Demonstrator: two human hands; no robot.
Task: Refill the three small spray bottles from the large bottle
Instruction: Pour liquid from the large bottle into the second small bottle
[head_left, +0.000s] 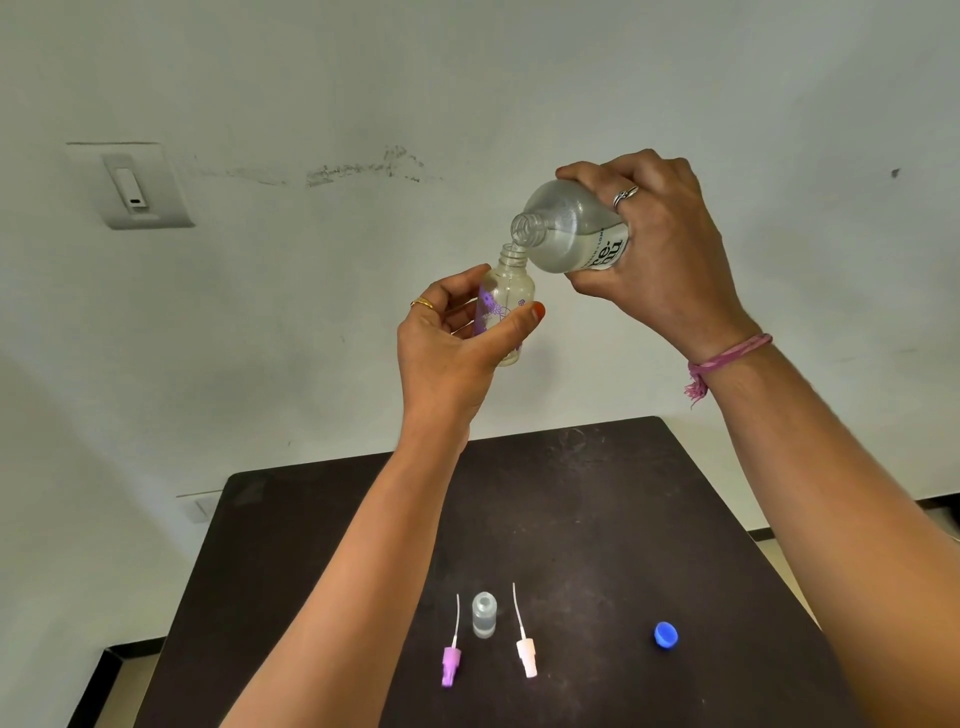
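Nearest on the bench (322, 571) lie two spray heads, a purple head (450, 667) on the left and a white head (527, 657) right of it, each with a thin tube pointing far. Between them stands a clear small bottle (484, 616), open at the top. A blue cap (665, 635) lies well apart to the right.

Above the bench, the left hand (452, 353) has its grip closed around a second small bottle (508, 301) with purple print; thumb and fingers curl round its body and hold it nearly upright. The right hand (660, 244) grips the large bottle (569, 234) around its body and tilts it down to the left. The open mouth of the large bottle is just above the neck of the held bottle, almost touching, and clear liquid is inside the large bottle. Behind the hands is a pale wall (311, 78) with a switch (130, 187) on the left.
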